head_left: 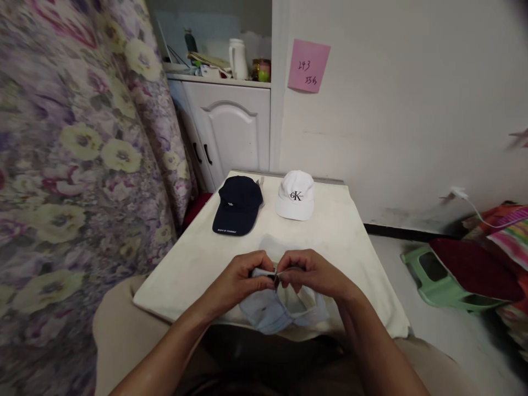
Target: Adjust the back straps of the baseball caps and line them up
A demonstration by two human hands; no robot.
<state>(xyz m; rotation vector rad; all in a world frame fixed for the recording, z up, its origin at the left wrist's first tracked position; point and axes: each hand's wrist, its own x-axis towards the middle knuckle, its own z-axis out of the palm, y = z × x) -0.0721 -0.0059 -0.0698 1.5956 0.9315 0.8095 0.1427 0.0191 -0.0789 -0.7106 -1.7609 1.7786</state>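
Two hands grasp the light blue cap (266,316) at the table's near edge: its strap (275,275) is pinched at one end by the left hand (252,272) and at the other by the right hand (303,269). No writing can be made out on this cap. Beyond it, on the cloth-covered table (325,231), a navy cap (239,203) is laid on the left, small white lettering printed along its brim, too small to be read surely. Just right of it, apart, a white cap (296,192) is marked "CK" in black. Farther off, a pink note (308,65) is stuck to the wall (391,110), "243" handwritten above some characters.
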